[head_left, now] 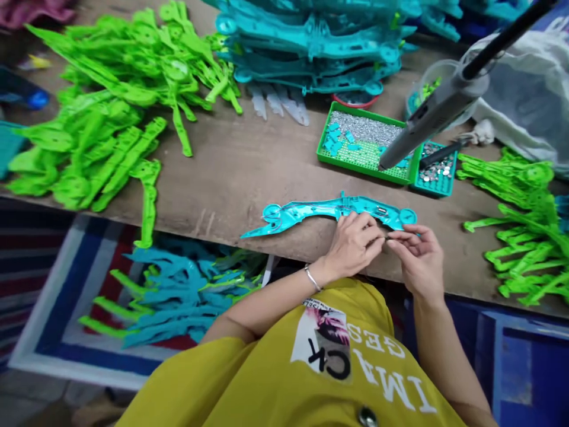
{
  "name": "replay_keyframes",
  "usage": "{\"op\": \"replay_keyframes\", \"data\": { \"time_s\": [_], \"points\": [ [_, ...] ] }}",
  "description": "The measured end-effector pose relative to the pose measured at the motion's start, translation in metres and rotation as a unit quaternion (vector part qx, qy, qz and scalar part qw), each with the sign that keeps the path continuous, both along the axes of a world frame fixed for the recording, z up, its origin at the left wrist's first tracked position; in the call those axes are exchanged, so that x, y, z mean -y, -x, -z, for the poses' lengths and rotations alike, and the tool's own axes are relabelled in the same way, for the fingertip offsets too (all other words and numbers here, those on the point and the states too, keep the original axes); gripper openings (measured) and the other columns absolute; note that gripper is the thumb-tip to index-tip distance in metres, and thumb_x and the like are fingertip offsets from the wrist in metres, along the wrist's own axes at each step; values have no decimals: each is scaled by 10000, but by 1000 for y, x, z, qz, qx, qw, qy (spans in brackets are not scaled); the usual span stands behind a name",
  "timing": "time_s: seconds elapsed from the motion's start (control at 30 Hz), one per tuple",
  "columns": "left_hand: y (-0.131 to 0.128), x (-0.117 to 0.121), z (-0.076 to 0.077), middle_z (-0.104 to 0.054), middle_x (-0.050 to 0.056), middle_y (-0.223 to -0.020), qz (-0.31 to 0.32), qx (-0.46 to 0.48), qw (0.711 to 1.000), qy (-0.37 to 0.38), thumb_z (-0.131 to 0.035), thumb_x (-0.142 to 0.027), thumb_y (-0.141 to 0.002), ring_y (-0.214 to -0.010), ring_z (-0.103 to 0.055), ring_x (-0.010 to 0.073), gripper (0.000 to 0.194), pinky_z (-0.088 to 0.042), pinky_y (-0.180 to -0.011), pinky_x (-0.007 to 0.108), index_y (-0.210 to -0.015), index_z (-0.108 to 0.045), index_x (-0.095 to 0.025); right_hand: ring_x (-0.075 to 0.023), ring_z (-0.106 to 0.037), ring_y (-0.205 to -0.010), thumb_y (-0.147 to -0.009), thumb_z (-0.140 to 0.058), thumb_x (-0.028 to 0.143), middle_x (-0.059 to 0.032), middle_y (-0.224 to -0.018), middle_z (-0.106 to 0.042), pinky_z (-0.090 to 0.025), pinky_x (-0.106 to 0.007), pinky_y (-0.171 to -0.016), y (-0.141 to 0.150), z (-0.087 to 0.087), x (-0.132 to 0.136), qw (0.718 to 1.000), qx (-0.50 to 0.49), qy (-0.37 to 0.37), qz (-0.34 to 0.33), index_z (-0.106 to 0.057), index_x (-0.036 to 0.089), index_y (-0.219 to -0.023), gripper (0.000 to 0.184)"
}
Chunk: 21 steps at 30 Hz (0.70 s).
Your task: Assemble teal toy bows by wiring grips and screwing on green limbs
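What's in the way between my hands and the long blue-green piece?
Nothing that I can see. Your left hand is right up against the long blue-green piece, and your right hand is beside its round end. The gray tool is farther back, over the green tray.

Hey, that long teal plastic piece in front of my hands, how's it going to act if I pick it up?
The teal piece is long and thin-walled, so probably light but slightly flexible. Its curved shape may make it swing if lifted by the pointed end.
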State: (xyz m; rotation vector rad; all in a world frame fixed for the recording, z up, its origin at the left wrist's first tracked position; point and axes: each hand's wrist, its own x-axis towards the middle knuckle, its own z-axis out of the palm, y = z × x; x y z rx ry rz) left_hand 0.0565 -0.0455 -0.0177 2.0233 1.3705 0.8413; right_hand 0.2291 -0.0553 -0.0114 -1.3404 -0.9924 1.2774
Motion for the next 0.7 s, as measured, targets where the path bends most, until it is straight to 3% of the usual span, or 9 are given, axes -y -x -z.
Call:
{"op": "replay_keyframes", "data": {
  "time_s": [0.3, 0.53, 0.7],
  "points": [
    [13, -3, 5, -622, 22, -915, -31, 87, 995, 45, -570, -276, -980, -955, -566, 195, 177, -388, -917, 381, -850, -675, -217, -132, -737, -814, -688, -916, 321, 16, -894, -787, -615, -277, -799, 16, -2, -4, 1000, -3, -7, -24, -575, 276, -1068, 513],
    [10, -4, 4, -630, 22, -932, -9, 81, 995, 62, -568, -270, -973, -959, -560, 197, 168, -377, -927, 389, -853, -676, -224, -127, -715, -739, -657, -928, 341, 49, -796, -756, -606, -259, -725, 15, -3, -8, 1000, -4, 11, -14, -565, 269, -1019, 518],
    [5, -4, 2, -646, 25, -969, -4, 62, 996, 55, -577, -283, -987, -983, -557, 203, 180, -358, -919, 393, -856, -684, -220, -108, -711, -773, -681, -915, 268, 39, -822, -755, -596, -232, -766, 9, -5, -6, 1000, -3, 2, -17, -611, 262, -1031, 463]
  ]
}}
